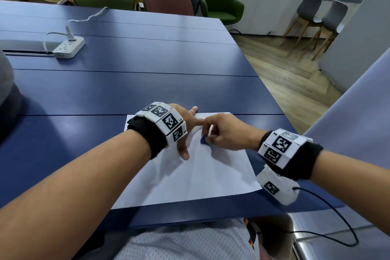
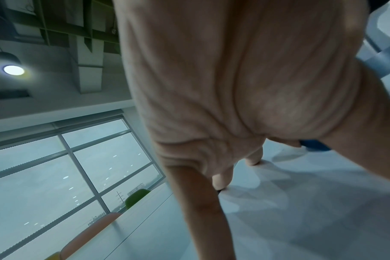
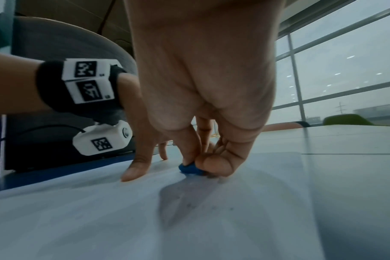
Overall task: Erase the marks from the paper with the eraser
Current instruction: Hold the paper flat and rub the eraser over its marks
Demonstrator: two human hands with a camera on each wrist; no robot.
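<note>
A white sheet of paper [image 1: 200,175] lies on the blue table near its front edge. My right hand [image 1: 213,133] pinches a small blue eraser [image 1: 204,140] between thumb and fingers and presses it onto the upper middle of the sheet. The right wrist view shows the eraser [image 3: 190,169] touching the paper [image 3: 145,219], with faint grey specks in front of it. My left hand [image 1: 185,131] rests spread on the sheet just left of the eraser, fingers straight and fingertips [image 2: 220,181] pressing the paper [image 2: 301,202] down.
A white power strip [image 1: 68,47] with a cable lies at the far left of the blue table [image 1: 126,82]. Several chairs [image 1: 168,0] stand behind the table. The table's right edge drops to a wooden floor [image 1: 285,74]. A black cable [image 1: 337,217] hangs from my right wrist.
</note>
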